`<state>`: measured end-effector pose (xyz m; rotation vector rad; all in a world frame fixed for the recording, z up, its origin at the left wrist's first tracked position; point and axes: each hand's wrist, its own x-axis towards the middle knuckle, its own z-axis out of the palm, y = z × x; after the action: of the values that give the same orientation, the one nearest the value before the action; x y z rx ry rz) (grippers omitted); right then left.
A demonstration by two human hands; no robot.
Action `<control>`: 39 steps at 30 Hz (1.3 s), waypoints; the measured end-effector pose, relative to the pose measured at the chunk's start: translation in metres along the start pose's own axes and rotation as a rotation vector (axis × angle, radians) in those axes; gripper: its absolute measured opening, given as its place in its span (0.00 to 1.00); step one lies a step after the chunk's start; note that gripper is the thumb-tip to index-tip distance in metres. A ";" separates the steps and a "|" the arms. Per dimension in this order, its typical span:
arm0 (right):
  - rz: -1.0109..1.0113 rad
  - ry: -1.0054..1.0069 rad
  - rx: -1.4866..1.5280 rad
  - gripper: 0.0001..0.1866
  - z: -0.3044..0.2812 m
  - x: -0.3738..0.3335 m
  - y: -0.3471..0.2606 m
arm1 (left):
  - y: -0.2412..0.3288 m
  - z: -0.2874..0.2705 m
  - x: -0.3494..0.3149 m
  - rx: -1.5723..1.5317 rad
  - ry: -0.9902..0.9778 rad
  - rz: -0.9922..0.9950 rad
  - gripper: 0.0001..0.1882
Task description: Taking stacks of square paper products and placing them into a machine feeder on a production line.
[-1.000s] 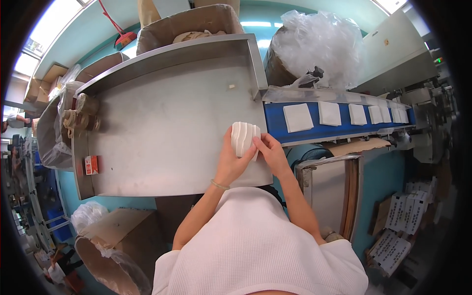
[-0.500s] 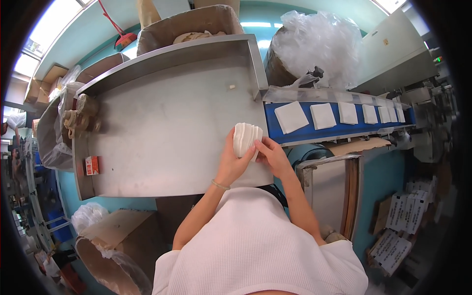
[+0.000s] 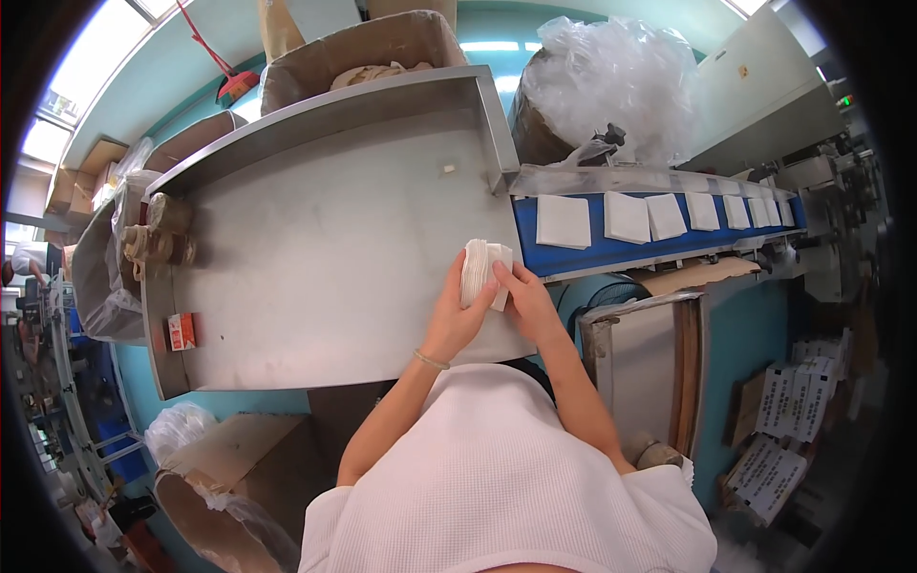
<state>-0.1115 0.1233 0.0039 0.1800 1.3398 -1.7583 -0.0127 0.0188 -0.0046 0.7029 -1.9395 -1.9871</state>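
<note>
Over the near right part of the steel table, both my hands hold a small stack of white folded paper napkins. My left hand wraps the stack's left side, thumb pressed toward its near end. From the right, my right hand grips the right-hand napkins with thumb and fingers. Those pieces sit slightly apart from the tighter bunch on the left. Just right of the table, a blue conveyor belt carries a row of flat white napkins, the nearest napkin lying close to the belt's left end.
Raised metal walls edge the table's back and left. Tape rolls and a small red-and-white box sit at its left side. A bag of clear plastic stands behind the belt. Cardboard boxes are on the floor at lower left.
The napkins in my hands have become more evenly aligned and packed together. Napkins on the belt lie in different positions and angles. My right hand has shifted slightly against the stack.
</note>
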 end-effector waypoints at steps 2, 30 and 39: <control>0.067 -0.001 -0.077 0.19 -0.023 0.007 0.008 | 0.016 -0.002 -0.001 -0.007 -0.023 -0.060 0.39; -0.067 0.463 -0.528 0.18 -0.027 -0.199 0.118 | 0.034 0.066 -0.020 0.147 -0.787 0.097 0.17; -0.002 1.428 -0.704 0.17 -0.138 -0.429 0.157 | 0.058 0.171 -0.127 0.121 -1.113 0.232 0.15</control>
<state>0.2025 0.4727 0.0885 1.1543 2.8136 -0.8851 -0.0021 0.2275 0.0687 -0.7927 -2.4951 -2.3149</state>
